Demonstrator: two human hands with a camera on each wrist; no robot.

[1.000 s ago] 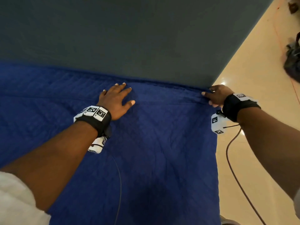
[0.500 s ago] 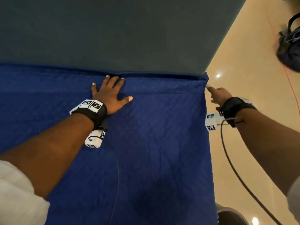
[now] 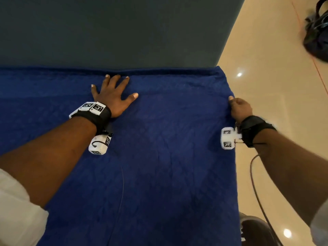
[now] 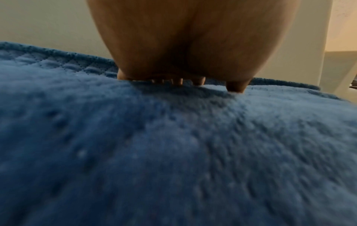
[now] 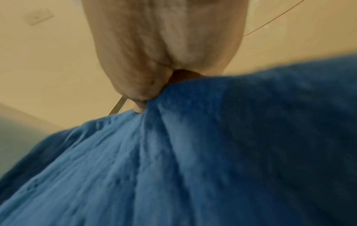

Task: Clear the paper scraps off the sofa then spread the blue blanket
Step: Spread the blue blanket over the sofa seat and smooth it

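Note:
The blue quilted blanket (image 3: 168, 148) lies flat over the sofa seat, its far edge against the grey backrest (image 3: 124, 32). My left hand (image 3: 113, 96) lies flat on it with fingers spread, close to the far edge; the left wrist view shows the palm (image 4: 185, 45) pressing the blanket (image 4: 173, 152). My right hand (image 3: 238, 108) pinches the blanket's right edge, which drapes over the end of the seat. In the right wrist view the fingers (image 5: 142, 91) bunch the blue cloth (image 5: 193, 152) into folds. No paper scraps are in sight.
Shiny beige floor (image 3: 275, 86) runs along the right of the sofa. A dark bag (image 3: 317, 32) sits on the floor at the far right. A dark rounded object (image 3: 255, 229) shows at the bottom right, near the sofa's corner. Cables hang from both wrists.
The blanket's far edge has gone from slanted and bunched to straight along the backrest. My left hand slid toward the backrest. My right hand moved nearer along the right edge and now pinches it.

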